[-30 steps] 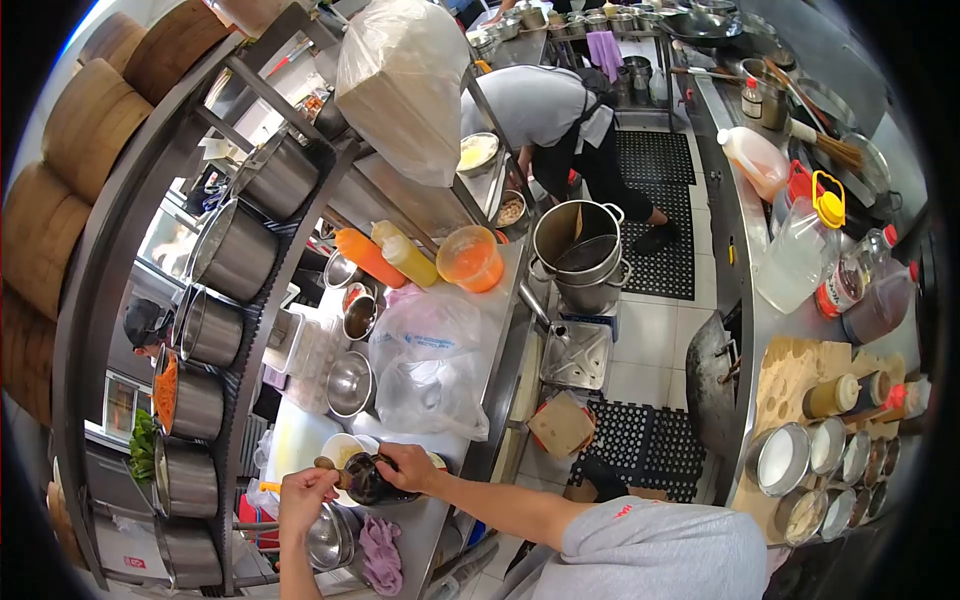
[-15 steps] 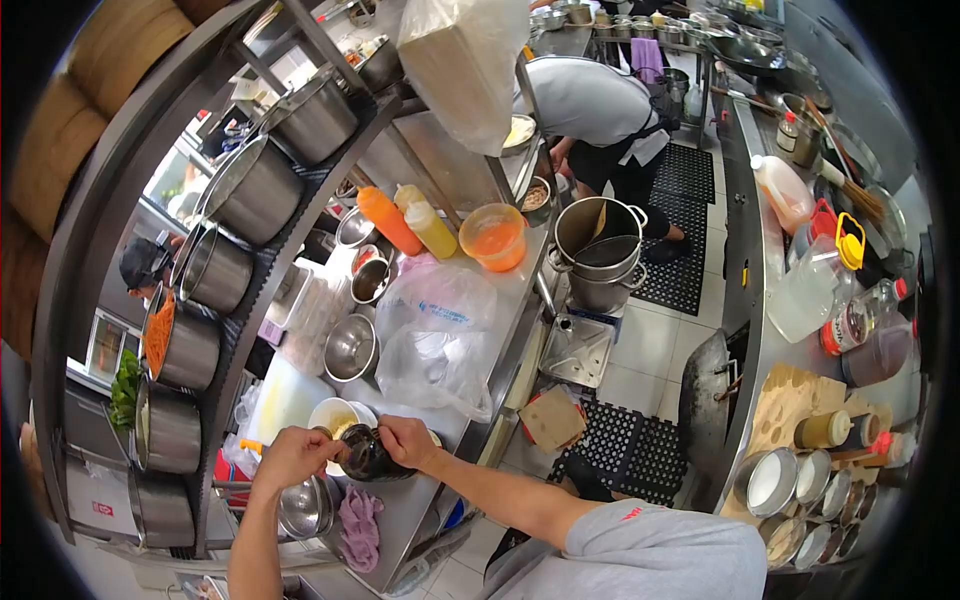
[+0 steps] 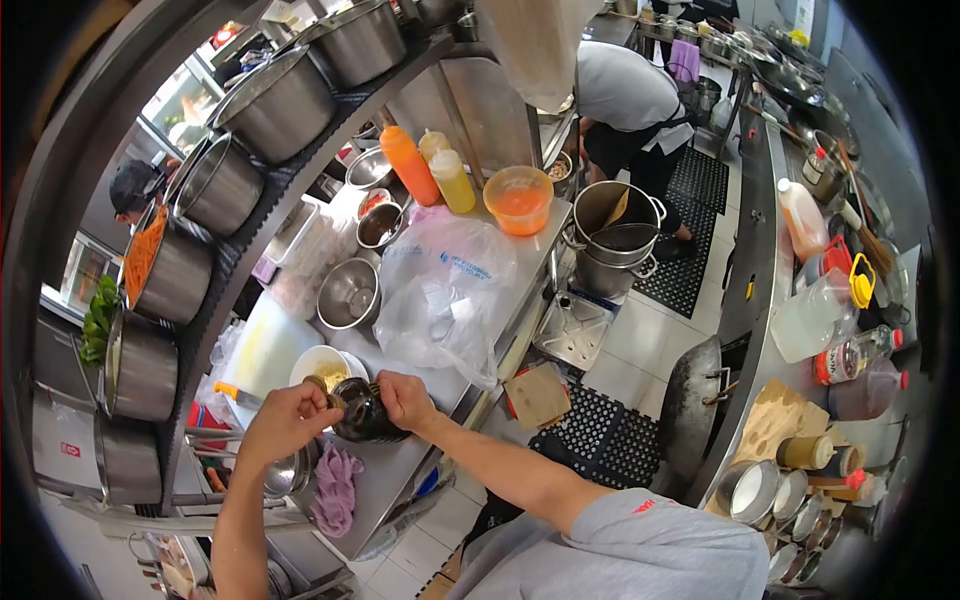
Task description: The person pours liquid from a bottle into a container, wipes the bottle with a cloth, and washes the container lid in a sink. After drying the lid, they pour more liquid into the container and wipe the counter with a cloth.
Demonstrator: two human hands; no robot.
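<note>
A dark glass jar [image 3: 364, 412], tilted on its side, is gripped in my right hand [image 3: 404, 402], with the fingers wrapped round its base end. My left hand [image 3: 284, 422] is closed in a pinch on a gold-coloured lid [image 3: 331, 398] at the jar's mouth. Whether the lid is fully apart from the jar I cannot make out. Just behind both hands stands a white bowl [image 3: 309, 359] with pale yellow shreds [image 3: 332, 373] in it. A crumpled purple cloth [image 3: 336, 490] lies below the jar on the steel counter.
A white cutting board [image 3: 265, 340] with an orange-handled knife [image 3: 236, 394], a metal bowl [image 3: 349, 293] and a plastic bag [image 3: 440, 300] surround the work spot. Steel pots [image 3: 160, 365] line the shelf at left. Another person [image 3: 632, 90] bends near stacked stockpots [image 3: 612, 245].
My left hand has turned and opened out slightly at the jar's mouth, showing more of the lid. The jar stays in my right hand. My view has shifted, too.
</note>
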